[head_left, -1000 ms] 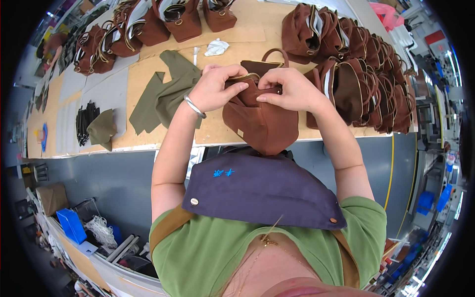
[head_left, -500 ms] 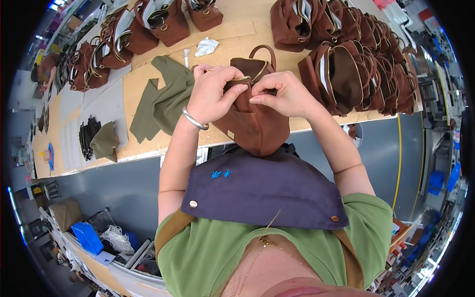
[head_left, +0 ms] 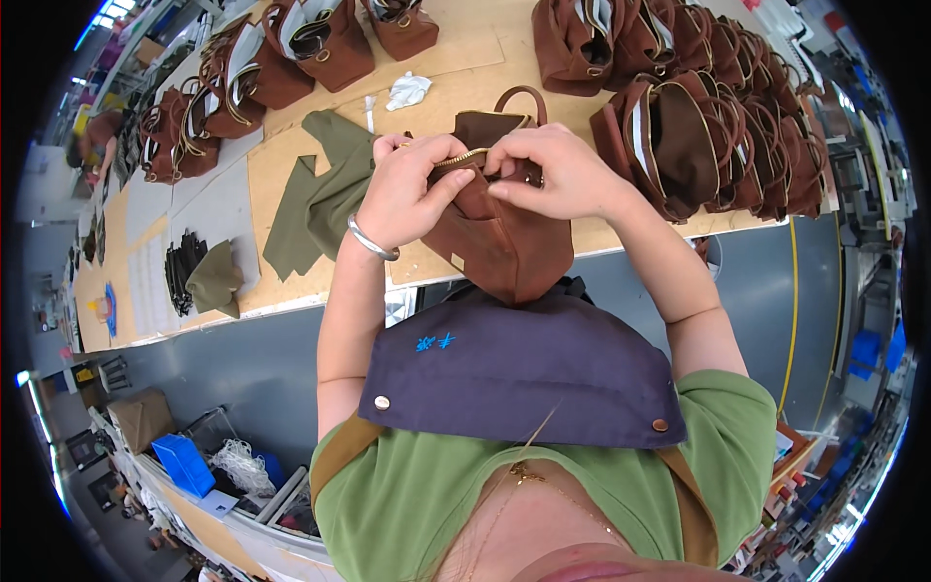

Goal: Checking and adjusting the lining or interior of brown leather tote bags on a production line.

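Observation:
A brown handbag (head_left: 529, 247) with a rolled handle rests at the table's near edge, against my dark apron. Along its open mouth runs a brass-toothed zipper (head_left: 460, 158). My left hand (head_left: 412, 186) is closed on the zipper edge from the left, thumb against the bag's front. On the other side my right hand (head_left: 553, 173) pinches the same rim, its thumb and fingers drawn together near the zipper's right end. What lies between the right fingertips is mostly hidden. The bag's dark lining shows behind both hands.
Many brown bags (head_left: 679, 136) stand packed at the right, with more bags (head_left: 325, 48) at the far left. An olive cloth (head_left: 325, 194) lies left of my hands. Crumpled white paper (head_left: 409, 90) sits beyond it. Black strips (head_left: 184, 272) lie near the left edge.
My right hand has shifted slightly up and left along the rim, its fingers now over the zipper. The left hand keeps its grip. The whole view has moved a little.

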Demonstrator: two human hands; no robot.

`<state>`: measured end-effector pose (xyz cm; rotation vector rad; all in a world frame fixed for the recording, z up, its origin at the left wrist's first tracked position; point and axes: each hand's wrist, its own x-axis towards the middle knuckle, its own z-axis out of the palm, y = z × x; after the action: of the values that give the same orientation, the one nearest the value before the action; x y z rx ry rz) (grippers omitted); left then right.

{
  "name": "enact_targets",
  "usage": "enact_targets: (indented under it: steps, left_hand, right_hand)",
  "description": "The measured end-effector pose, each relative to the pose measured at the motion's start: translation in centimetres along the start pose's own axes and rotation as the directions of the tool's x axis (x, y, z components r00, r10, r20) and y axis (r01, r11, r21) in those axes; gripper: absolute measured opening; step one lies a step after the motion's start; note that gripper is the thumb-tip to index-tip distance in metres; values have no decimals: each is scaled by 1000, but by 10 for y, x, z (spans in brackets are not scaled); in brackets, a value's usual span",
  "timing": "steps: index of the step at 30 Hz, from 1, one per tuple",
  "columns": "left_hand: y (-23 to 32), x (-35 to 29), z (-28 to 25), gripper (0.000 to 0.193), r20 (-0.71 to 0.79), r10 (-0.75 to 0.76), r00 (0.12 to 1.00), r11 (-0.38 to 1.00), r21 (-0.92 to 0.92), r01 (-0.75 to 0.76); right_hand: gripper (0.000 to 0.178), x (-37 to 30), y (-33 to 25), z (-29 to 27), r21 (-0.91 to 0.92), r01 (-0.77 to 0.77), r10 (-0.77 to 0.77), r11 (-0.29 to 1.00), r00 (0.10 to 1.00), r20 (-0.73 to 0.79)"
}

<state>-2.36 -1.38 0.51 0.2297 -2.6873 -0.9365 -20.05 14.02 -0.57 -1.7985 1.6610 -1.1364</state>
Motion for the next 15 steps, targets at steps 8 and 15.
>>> enact_targets:
  steps: [8, 15]
  left_hand:
    - [-3, -1, -5, 21, 85, 19, 996, 999, 38, -22]
    - [1, -2, -8, 20, 119, 30, 992, 999, 21, -32]
  right_hand:
    - [11, -1, 6, 3, 48, 42, -42, 998, 999, 8]
    - [11, -1, 6, 8, 141, -23, 19, 990, 999, 33]
